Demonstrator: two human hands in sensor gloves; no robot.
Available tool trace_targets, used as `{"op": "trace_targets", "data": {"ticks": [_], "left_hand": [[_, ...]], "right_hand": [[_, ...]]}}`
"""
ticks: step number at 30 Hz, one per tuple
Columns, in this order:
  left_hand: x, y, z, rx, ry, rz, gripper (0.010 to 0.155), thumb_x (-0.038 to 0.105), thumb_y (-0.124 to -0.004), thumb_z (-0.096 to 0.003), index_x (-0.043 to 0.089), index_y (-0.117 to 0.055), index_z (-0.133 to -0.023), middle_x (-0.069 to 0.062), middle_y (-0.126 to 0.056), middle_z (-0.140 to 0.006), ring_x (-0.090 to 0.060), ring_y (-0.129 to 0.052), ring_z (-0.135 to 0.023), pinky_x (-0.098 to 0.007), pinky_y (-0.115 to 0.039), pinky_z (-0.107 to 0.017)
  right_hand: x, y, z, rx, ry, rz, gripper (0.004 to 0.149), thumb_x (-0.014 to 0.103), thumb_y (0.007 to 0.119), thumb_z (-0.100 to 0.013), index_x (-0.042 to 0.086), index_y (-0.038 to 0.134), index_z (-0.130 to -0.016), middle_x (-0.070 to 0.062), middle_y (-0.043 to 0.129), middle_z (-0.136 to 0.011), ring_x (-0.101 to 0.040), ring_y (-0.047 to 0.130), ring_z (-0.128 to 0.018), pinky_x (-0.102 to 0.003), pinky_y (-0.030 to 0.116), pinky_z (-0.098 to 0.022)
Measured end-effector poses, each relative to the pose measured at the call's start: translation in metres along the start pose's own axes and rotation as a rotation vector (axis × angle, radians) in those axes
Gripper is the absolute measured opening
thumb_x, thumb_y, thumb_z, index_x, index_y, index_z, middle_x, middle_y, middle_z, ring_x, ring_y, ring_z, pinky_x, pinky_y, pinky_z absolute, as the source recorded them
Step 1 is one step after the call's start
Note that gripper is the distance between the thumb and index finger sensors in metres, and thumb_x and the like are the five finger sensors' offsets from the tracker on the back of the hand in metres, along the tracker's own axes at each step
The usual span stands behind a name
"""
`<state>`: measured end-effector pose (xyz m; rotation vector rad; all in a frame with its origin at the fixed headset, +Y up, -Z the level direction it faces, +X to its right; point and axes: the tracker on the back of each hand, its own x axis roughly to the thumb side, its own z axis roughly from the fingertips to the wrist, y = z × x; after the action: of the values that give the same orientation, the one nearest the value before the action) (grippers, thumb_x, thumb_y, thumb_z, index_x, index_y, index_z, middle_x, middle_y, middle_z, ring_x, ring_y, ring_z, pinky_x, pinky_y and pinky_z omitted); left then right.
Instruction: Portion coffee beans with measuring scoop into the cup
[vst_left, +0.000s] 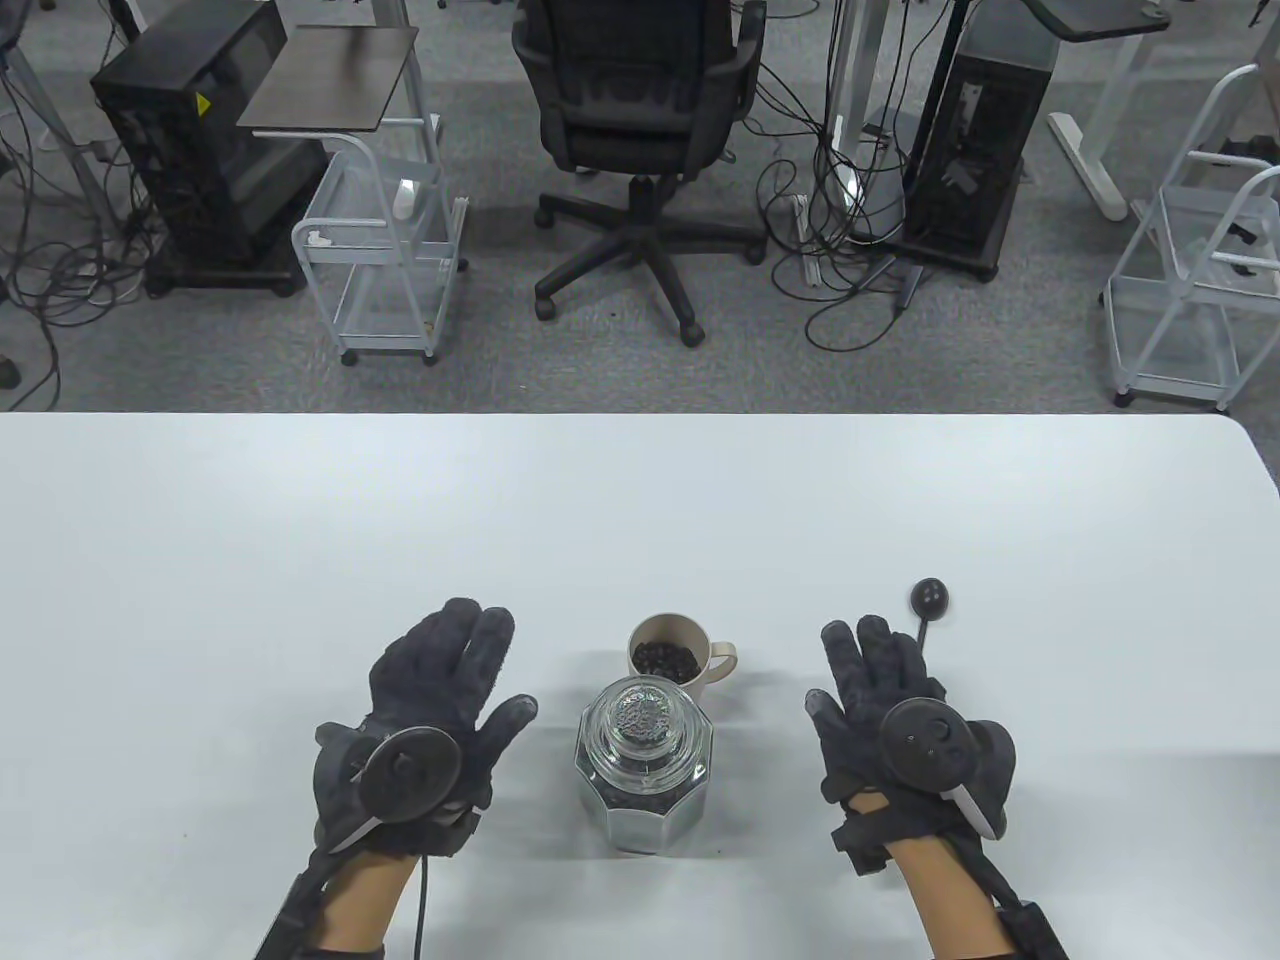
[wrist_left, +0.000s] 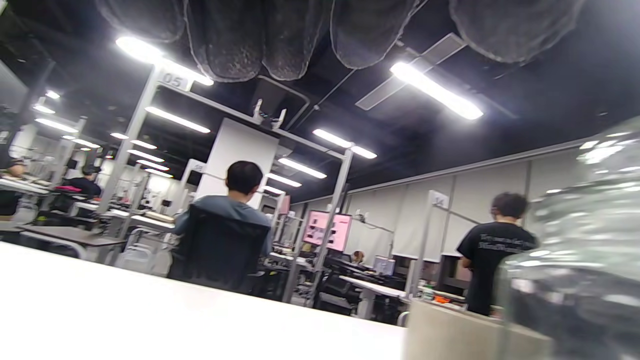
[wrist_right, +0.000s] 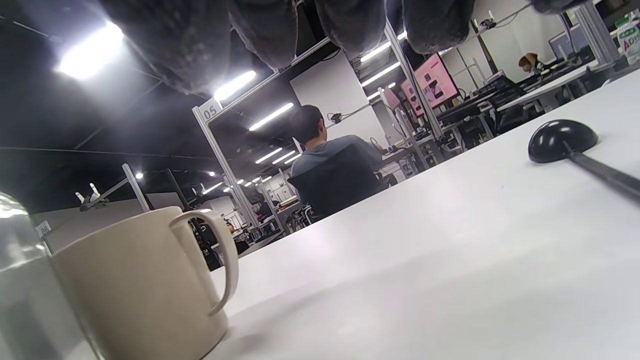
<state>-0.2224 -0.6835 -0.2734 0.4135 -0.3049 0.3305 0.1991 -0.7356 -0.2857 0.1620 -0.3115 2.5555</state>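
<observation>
A beige cup (vst_left: 672, 652) holding dark coffee beans stands near the table's middle, handle to the right; it also shows in the right wrist view (wrist_right: 145, 280). Just in front of it stands a glass jar (vst_left: 645, 765) of beans with its glass lid on, seen blurred at the right of the left wrist view (wrist_left: 575, 270). A black measuring scoop (vst_left: 930, 600) lies bowl-down on the table, its handle running under my right hand (vst_left: 885, 700). In the right wrist view the scoop (wrist_right: 562, 140) lies apart from the fingers. My left hand (vst_left: 440, 690) lies flat left of the jar. Both hands are open and hold nothing.
The white table (vst_left: 300, 520) ends at a far edge with a rounded right corner. Beyond it on the floor stand an office chair (vst_left: 635, 130), white carts (vst_left: 385, 260) and computer towers. People sit and stand at far desks in the wrist views.
</observation>
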Motion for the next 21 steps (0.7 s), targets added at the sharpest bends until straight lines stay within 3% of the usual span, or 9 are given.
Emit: {"op": "trace_targets", "data": {"ticks": [10, 14, 18, 21], "left_hand": [[-0.032, -0.035, 0.001, -0.092, 0.122, -0.086, 0.077, 0.064, -0.062, -0.0447, 0.026, -0.051, -0.111, -0.012, -0.049, -0.118, -0.049, -0.055, -0.106, -0.073, -0.043, -0.073], [-0.047, -0.049, 0.002, -0.246, 0.234, -0.138, 0.088, 0.073, -0.058, -0.0428, 0.028, -0.033, -0.114, -0.015, -0.022, -0.122, -0.056, -0.029, -0.112, -0.078, -0.036, -0.071], [-0.056, -0.061, 0.005, -0.342, 0.289, -0.167, 0.090, 0.075, -0.056, -0.0424, 0.029, -0.025, -0.114, -0.015, -0.014, -0.121, -0.056, -0.021, -0.112, -0.079, -0.033, -0.070], [-0.058, -0.061, 0.005, -0.347, 0.300, -0.170, 0.091, 0.075, -0.056, -0.0423, 0.028, -0.024, -0.114, -0.015, -0.014, -0.121, -0.056, -0.020, -0.112, -0.079, -0.032, -0.070]], "right_hand": [[-0.010, -0.006, 0.000, -0.014, 0.029, 0.148, 0.067, 0.042, 0.075, -0.051, 0.025, 0.047, -0.109, -0.024, 0.031, -0.112, -0.067, 0.033, -0.102, -0.087, 0.031, -0.058], [-0.020, -0.001, -0.001, 0.089, 0.119, 0.227, 0.077, 0.053, 0.073, -0.051, 0.029, 0.033, -0.111, -0.022, 0.016, -0.112, -0.066, 0.019, -0.102, -0.088, 0.025, -0.057], [-0.027, 0.002, -0.002, 0.128, 0.156, 0.275, 0.082, 0.062, 0.069, -0.050, 0.032, 0.022, -0.110, -0.020, 0.005, -0.111, -0.064, 0.008, -0.101, -0.089, 0.020, -0.056], [-0.026, 0.002, -0.002, 0.116, 0.155, 0.274, 0.083, 0.063, 0.069, -0.050, 0.032, 0.021, -0.110, -0.020, 0.005, -0.111, -0.063, 0.007, -0.101, -0.088, 0.020, -0.056]]}}
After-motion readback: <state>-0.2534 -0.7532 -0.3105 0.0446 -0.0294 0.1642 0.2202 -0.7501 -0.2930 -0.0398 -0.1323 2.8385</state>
